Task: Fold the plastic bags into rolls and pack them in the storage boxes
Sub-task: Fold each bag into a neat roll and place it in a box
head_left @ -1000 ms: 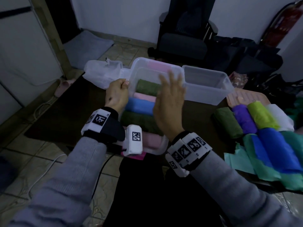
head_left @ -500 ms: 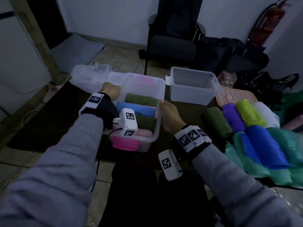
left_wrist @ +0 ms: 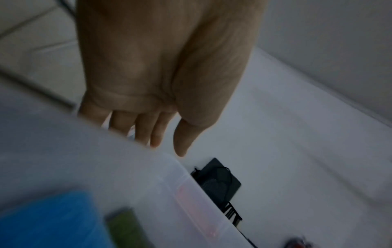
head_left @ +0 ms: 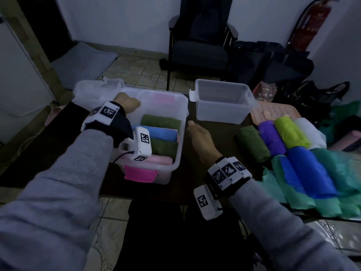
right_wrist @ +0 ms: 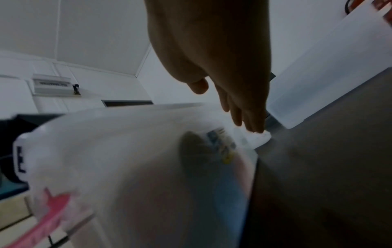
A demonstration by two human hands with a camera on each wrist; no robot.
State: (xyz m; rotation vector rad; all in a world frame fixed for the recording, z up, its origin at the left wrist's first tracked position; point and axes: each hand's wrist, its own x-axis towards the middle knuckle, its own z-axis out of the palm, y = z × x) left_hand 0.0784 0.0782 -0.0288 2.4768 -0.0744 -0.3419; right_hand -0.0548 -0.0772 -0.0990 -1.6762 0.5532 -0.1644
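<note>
A clear storage box (head_left: 183,106) stands flat on the dark table and holds olive (head_left: 160,122), blue (head_left: 162,133), dark green (head_left: 164,147) and pink (head_left: 160,160) rolls. My left hand (head_left: 127,103) is at its far left corner. In the left wrist view that hand (left_wrist: 161,130) hangs with straight fingers against the box wall (left_wrist: 148,176), its fingertips hidden by the rim. My right hand (head_left: 201,139) is flat beside the box's right wall, and its straight fingers (right_wrist: 250,120) reach the box's far corner (right_wrist: 127,151). Neither hand holds anything.
An empty clear box (head_left: 220,108) stands behind my right hand. Right of it lie a pink lid (head_left: 273,112), loose rolls in dark green (head_left: 252,143), purple (head_left: 271,139), lime (head_left: 289,132), white (head_left: 310,133) and blue (head_left: 308,173), and flat teal bags (head_left: 332,202). A white bag (head_left: 91,92) lies behind the filled box.
The filled box, tipped up toward me a second ago with my right palm over the rolls, now stands flat. My right hand has dropped to its right side; my left has moved to its far corner.
</note>
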